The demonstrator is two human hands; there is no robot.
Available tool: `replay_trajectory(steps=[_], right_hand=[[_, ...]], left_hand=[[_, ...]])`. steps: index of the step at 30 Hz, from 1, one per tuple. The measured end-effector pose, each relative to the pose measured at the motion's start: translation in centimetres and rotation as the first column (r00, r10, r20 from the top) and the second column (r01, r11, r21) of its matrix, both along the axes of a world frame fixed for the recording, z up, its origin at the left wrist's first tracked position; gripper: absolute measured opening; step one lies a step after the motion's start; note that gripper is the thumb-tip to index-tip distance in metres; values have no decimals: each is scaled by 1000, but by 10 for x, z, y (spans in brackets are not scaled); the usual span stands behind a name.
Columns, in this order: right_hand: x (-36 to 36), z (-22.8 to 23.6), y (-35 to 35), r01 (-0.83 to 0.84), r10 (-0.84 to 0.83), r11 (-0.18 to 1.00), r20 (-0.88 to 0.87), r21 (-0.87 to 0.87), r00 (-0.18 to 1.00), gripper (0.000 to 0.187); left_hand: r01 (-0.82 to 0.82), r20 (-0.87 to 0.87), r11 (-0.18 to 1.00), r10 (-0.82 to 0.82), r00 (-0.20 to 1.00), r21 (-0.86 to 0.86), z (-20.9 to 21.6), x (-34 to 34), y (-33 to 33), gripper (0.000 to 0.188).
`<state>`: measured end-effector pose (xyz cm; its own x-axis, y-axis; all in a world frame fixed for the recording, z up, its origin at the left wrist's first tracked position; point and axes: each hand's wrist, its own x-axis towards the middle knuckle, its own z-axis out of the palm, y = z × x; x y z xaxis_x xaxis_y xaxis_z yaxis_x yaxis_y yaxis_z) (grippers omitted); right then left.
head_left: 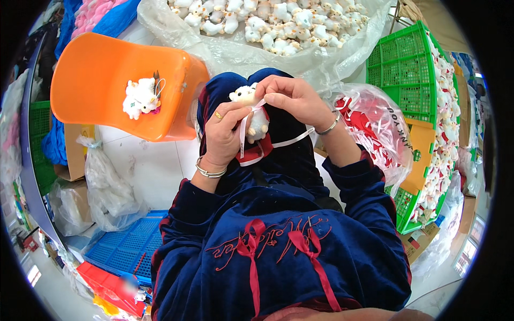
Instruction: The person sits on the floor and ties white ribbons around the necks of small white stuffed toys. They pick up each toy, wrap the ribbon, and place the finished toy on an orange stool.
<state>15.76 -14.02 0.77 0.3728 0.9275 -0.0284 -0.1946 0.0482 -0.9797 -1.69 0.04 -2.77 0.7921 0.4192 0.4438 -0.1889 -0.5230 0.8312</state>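
Note:
A small white plush toy [259, 127] rests upright on my lap, its head toward my knees. Around its neck runs a white ribbon [292, 139], one end trailing to the right over my thigh. A piece of red cloth [250, 154] with white edging lies against the toy's lower side. My left hand [226, 131], wearing a ring and bangle, is closed, its fingertips pinching the ribbon beside the toy. Above the toy's neck, my right hand [297, 100] also pinches the ribbon between thumb and forefinger. The knot area is partly hidden by my fingers.
An orange chair [101, 75] at left bears more white plush toys [141, 97] and a dark-tipped tool. Ahead lies a clear plastic sheet [225, 58] heaped with plush toys. At right stand a bag of red cloth pieces [369, 139] and a green crate [401, 69]. A blue crate [126, 246] is lower left.

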Motion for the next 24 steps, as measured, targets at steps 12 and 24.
replay_trajectory(steps=[12, 24], right_hand=[[-7, -17, 0, 174, -148, 979, 215, -109, 965, 35], [-47, -11, 8, 278, -124, 955, 708, -106, 695, 24]], left_hand=[[-135, -58, 991, 135, 989, 7, 4, -13, 0, 4], [73, -123, 971, -103, 987, -226, 26, -10, 0, 20]])
